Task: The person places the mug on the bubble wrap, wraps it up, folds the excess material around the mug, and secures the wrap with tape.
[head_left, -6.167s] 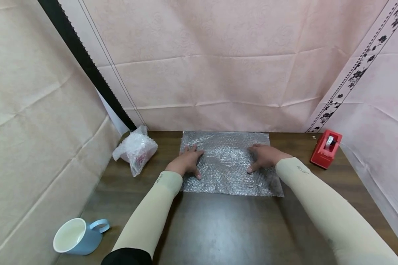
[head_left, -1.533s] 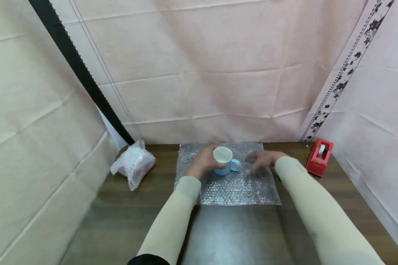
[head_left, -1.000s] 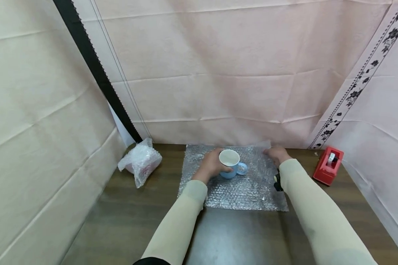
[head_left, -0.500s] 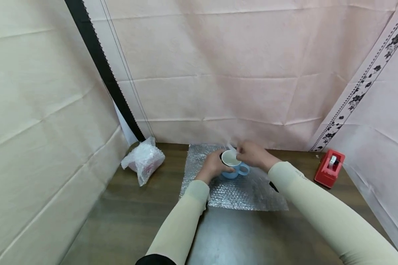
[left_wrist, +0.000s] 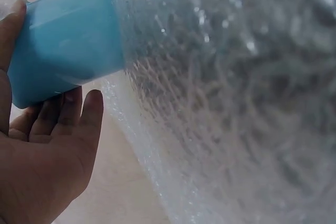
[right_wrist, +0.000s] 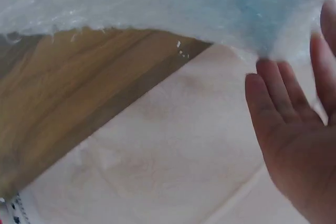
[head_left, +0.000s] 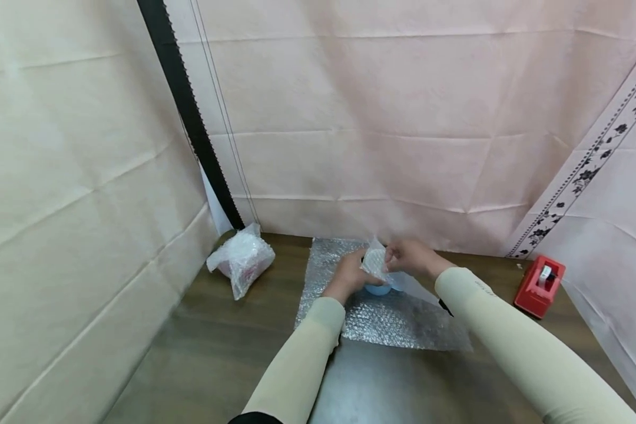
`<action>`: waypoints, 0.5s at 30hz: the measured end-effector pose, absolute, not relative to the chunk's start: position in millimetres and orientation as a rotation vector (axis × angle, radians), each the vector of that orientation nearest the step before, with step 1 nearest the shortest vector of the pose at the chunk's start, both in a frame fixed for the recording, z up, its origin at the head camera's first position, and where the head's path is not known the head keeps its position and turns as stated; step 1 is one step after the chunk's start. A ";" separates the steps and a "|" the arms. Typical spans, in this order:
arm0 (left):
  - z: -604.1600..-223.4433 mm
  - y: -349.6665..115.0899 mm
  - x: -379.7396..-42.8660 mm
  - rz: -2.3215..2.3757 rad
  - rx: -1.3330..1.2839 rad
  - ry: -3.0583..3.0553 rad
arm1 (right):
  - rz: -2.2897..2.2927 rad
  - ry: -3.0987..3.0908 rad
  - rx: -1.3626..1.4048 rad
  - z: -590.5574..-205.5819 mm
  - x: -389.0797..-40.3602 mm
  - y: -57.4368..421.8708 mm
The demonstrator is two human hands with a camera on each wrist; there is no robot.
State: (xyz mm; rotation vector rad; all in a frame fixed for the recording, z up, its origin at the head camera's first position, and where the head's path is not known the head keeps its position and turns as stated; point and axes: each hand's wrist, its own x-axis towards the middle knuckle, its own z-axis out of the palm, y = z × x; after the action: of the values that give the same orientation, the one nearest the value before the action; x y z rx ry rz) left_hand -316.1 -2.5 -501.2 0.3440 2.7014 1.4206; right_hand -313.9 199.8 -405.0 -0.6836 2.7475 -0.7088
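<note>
A blue mug (head_left: 377, 290) stands on a sheet of bubble wrap (head_left: 397, 324) on the table, mostly hidden in the head view. My left hand (head_left: 348, 275) grips its side; the left wrist view shows thumb and fingers (left_wrist: 92, 111) round the mug (left_wrist: 68, 40), handle at the far side. With its fingertips, my right hand (head_left: 414, 258) pinches the far right corner of the sheet and holds it folded over the mug's mouth. Through the lifted wrap (right_wrist: 131, 3) in the right wrist view the mug's blue shows faintly.
A bundle wrapped in bubble wrap (head_left: 242, 259) lies at the back left, by the cloth wall. To the right stands a red tape dispenser (head_left: 539, 287). Pale cloth (head_left: 376, 147) hangs behind and at both sides of the wooden table (head_left: 206, 353).
The mug went from the front left onto the wrap in my left hand. My right hand then took the sheet's right corner and drew it up and left over the mug.
</note>
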 end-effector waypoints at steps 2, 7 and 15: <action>-503.7 -4.3 -316.8 1.435 0.341 2.698 | -0.661 2.811 -0.663 -407.2 -315.5 192.8; -508.9 -5.6 -313.3 1.484 0.311 2.655 | -0.503 2.901 -0.617 -409.7 -314.7 178.7; -518.1 -9.8 -302.6 1.489 0.310 2.597 | -0.271 2.828 -0.675 -413.4 -312.7 172.8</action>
State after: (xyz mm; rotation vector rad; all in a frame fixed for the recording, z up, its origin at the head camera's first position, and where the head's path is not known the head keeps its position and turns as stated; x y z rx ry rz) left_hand -302.6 -9.8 -518.1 0.3098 2.5973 1.4888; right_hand -312.7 172.8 -413.4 -0.6751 2.8284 -0.2713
